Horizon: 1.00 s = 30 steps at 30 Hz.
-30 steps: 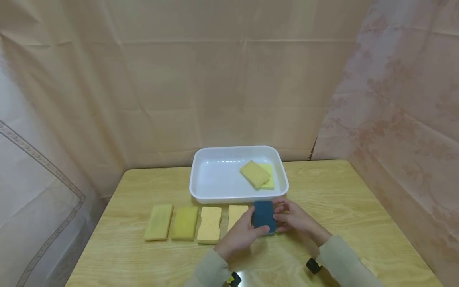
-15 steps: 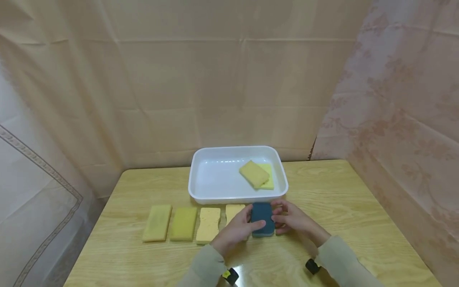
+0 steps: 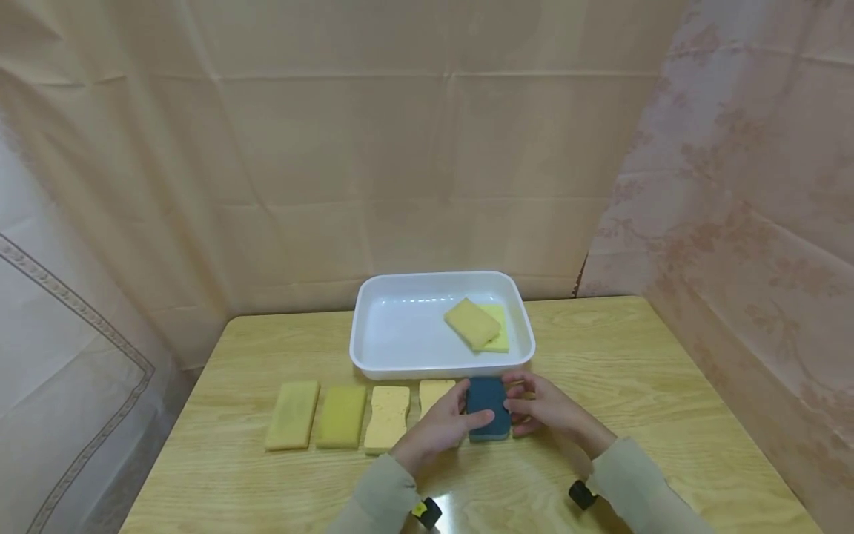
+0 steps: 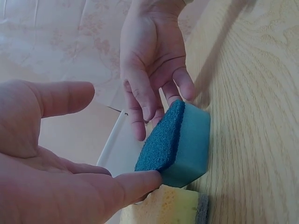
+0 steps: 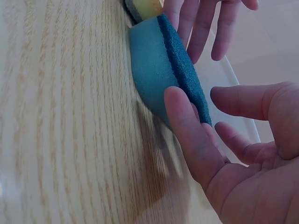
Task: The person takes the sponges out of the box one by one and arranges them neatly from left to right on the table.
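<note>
Blue sponge (image 3: 488,408) between both hands on the wooden table (image 3: 667,386).

Left hand (image 3: 437,430) and right hand (image 3: 543,408) touching its sides with relaxed, nearly straight fingers; lying flat just before the white tray (image 3: 400,367), beside four yellow sponges (image 3: 343,415).

Head overlooks table (image 3: 267,482) (wrists close, sharing sponge (image 3: 488,409)).
</note>
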Motion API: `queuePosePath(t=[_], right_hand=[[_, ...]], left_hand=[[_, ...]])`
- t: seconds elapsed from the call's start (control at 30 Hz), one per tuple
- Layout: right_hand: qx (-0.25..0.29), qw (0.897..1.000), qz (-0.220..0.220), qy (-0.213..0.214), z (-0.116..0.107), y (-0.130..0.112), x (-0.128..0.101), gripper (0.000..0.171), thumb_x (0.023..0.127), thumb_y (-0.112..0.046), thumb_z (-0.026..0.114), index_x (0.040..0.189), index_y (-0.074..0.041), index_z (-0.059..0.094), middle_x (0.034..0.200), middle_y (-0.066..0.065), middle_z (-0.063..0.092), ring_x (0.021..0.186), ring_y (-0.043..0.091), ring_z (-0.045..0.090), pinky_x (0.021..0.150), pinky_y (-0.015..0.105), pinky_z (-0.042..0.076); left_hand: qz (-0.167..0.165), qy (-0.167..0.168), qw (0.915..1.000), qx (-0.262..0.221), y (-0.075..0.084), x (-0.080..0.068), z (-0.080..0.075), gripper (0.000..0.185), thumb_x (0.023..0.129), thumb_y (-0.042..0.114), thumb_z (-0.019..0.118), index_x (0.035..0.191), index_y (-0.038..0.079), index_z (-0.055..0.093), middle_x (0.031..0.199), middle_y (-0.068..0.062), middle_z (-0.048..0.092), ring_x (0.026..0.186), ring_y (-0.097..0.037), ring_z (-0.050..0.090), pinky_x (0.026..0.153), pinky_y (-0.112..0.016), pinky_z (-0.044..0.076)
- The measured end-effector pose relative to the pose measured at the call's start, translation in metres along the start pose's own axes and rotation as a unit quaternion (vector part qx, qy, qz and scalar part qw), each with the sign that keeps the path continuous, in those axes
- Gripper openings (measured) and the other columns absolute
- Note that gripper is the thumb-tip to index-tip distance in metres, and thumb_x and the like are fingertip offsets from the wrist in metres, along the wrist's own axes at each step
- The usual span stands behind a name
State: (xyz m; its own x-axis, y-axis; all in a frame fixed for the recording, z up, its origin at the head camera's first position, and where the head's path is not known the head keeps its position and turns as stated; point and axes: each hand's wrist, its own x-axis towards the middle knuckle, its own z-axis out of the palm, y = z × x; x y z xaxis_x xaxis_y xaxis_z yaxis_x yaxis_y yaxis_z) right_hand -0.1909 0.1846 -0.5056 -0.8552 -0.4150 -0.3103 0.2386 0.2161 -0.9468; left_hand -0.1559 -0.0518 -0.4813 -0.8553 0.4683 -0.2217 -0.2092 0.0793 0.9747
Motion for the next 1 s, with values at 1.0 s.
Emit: queuePosePath(t=[1.0], right_hand=[[-0.145,0.984,-0.102,-0.004,-0.024,-0.088,0.007,0.043,0.104,-0.018,0.059,0.14,0.003,0.048,0.14,0.027,0.049,0.12,0.042,0.057,0.095,0.05,0.055]], left_hand=[[0.012,-0.012,0.9838,0.178,0.072,0.006,-0.043,0.074,0.098,0.037,0.068,0.156,0.006,0.034,0.158,-0.013,0.039,0.139,-0.033,0.046,0.109,-0.051,0.043]])
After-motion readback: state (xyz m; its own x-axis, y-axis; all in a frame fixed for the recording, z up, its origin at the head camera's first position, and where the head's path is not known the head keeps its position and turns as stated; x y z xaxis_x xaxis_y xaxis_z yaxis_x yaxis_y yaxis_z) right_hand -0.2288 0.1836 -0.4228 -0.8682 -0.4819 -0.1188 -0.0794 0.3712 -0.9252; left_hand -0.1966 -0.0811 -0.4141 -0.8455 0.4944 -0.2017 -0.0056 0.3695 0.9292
